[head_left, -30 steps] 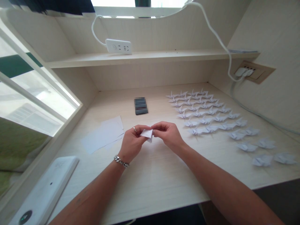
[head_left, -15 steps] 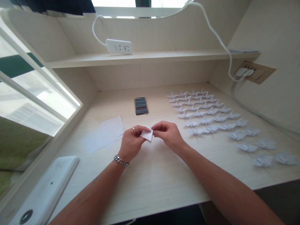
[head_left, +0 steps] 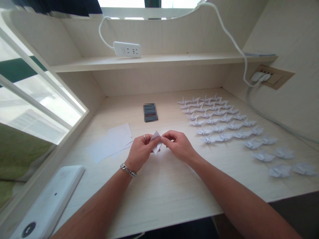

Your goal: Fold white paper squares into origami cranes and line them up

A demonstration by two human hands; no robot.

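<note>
Nearest us runs the front edge of the pale, wood-grained surface (head_left: pixel 154 202), a white case (head_left: pixel 52 196) at its left. Over it, our left hand (head_left: pixel 139 150) has its grip closed on a small folded paper (head_left: pixel 156 149); our right hand (head_left: pixel 178 145) pinches the paper's right edge, thumb and forefinger together. Beyond, we see white sheets (head_left: pixel 109 143) on the left, rows of paper cranes (head_left: pixel 218 128) on the right, and a blurred dark object (head_left: pixel 150 113) between. Farther back come a shelf (head_left: pixel 164 59) with a power strip (head_left: pixel 127 49), a wall socket (head_left: pixel 279 79) and a bright window (head_left: pixel 179 3).
</note>
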